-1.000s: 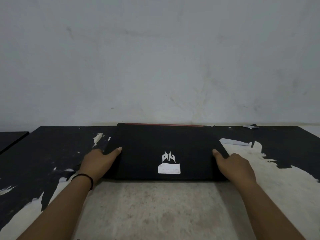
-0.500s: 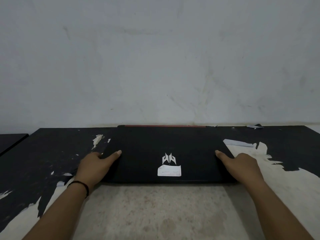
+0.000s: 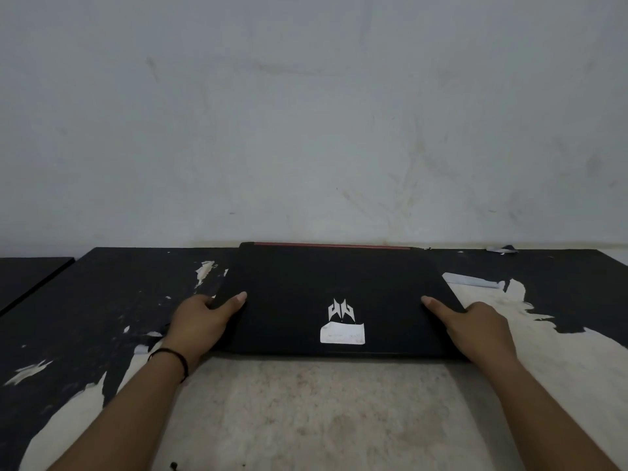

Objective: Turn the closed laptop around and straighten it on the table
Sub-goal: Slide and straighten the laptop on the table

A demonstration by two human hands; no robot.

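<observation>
While both hands hold it, the closed laptop [image 3: 333,294] lies flat on the surface [image 3: 339,419], with its far edge close to the wall [image 3: 306,113]. A thin red strip [image 3: 333,245] runs along that far edge. The left hand [image 3: 200,322] has its grip on the left side of the laptop, with the thumb resting on top of the lid and the other fingers tucked around the edge. The right hand [image 3: 475,329] holds the right side in the same way, thumb on the lid. One hand on each side makes sense, because a wide, flat thing turns and slides more easily when it is pushed from both ends. A silver logo [image 3: 341,309] and a white sticker [image 3: 342,333] sit on the lid, near the front edge. The front edge looks almost even with the person, so the laptop seems nearly straight, and only small nudges may be left. A black band [image 3: 173,358] is around the left wrist. The dark cover of the surface is peeling, so a corner might catch on a rough patch.
</observation>
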